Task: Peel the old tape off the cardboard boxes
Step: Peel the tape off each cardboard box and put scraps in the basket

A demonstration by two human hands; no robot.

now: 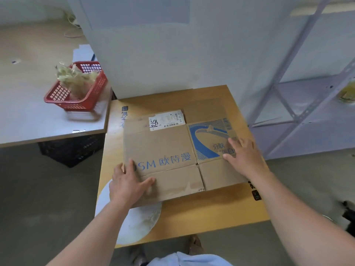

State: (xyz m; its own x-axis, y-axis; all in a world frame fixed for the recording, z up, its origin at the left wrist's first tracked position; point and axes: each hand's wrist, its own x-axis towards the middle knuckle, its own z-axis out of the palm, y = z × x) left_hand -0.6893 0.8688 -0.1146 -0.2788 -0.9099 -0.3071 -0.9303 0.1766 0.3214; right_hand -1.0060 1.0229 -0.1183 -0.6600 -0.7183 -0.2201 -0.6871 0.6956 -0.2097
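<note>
Blue-print box [163, 146] x1, hands [126, 181] [244, 156] x2 atop

A storeroom: bare metal shelving [299, 77] right of the hands, a red basket [76, 87] of scraps left, concrete floor [48, 198] below.

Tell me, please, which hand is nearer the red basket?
Left. The left hand rests on the left edge of the cardboard, on the side of the red basket; the right hand rests on its right part, farther off.
</note>
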